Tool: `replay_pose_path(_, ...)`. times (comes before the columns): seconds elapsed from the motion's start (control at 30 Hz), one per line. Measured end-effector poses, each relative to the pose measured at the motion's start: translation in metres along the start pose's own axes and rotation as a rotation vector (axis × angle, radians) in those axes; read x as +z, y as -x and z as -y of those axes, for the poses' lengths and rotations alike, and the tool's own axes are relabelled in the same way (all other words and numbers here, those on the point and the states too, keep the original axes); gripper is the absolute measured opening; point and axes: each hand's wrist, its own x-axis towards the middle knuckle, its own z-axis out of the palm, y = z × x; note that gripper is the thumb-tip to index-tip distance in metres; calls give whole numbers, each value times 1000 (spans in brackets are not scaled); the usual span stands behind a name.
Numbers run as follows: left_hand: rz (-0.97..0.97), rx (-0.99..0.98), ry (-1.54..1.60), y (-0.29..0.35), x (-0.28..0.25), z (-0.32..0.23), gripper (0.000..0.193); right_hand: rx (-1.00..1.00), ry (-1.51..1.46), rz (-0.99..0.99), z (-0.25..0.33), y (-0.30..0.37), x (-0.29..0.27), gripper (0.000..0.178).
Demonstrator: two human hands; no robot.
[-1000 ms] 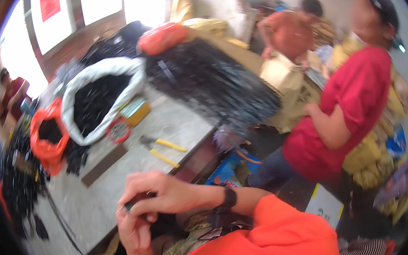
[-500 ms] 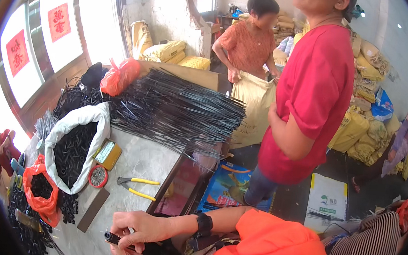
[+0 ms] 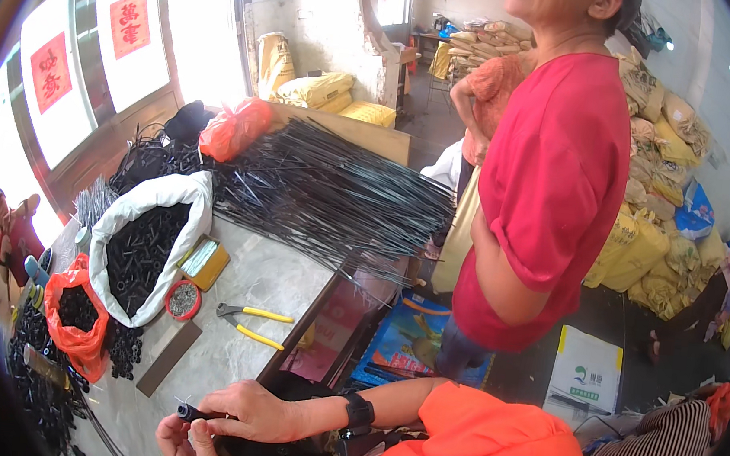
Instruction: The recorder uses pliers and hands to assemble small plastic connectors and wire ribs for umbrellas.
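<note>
A short black tube [image 3: 189,412] with a thin light pin showing at its end sits between my two hands. From the right, my right hand [image 3: 252,410] grips it from above; a dark watch [image 3: 359,411] is on that wrist, below an orange sleeve. My left hand [image 3: 189,451] is closed from below around the tube's end, its fingers curled and thumb raised; the lower picture edge cuts it off. Just beyond lie yellow-handled pliers [image 3: 257,323], a dark flat bar [image 3: 169,359], a red dish of small metal pieces [image 3: 183,299] and a yellow box [image 3: 206,264].
A white sack of black tubes [image 3: 101,248] and a red bag of black parts [image 3: 69,332] stand left on the table [image 3: 244,274]. Long black rods [image 3: 334,186] cover its far end. A person in red [image 3: 550,192] stands beyond; another in orange [image 3: 491,96] is partly hidden behind.
The view has shifted slightly. My hands have moved a little left with the tube. The person in red has turned somewhat, and the person behind has moved, now mostly hidden, with the sack.
</note>
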Motion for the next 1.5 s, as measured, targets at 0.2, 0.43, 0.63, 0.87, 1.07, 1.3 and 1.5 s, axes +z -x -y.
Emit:
replay_pose_path(0.2,5,-108,-25,-4,-3,-18,18,57,-69,56,8,0,4,34)
replay_pose_path(0.43,216,-147,141,-14,-25,-15,20,15,-205,347,-7,3,1,32)
replay_pose_path(0.63,330,-232,314,-21,-37,-10,19,197,-513,486,-12,10,12,25)
replay_pose_path(0.87,212,-105,-5,-21,-34,-1,23,103,-267,340,-18,14,29,24)
replay_pose_path(1.07,299,-188,223,-29,-55,3,21,183,-182,527,-8,8,21,41)
replay_pose_path(1.3,442,-271,586,-37,-80,12,30,172,-425,559,-5,3,28,25)
replay_pose_path(1.5,381,-224,465,-30,-96,18,25,228,-369,636,-13,-1,35,23)
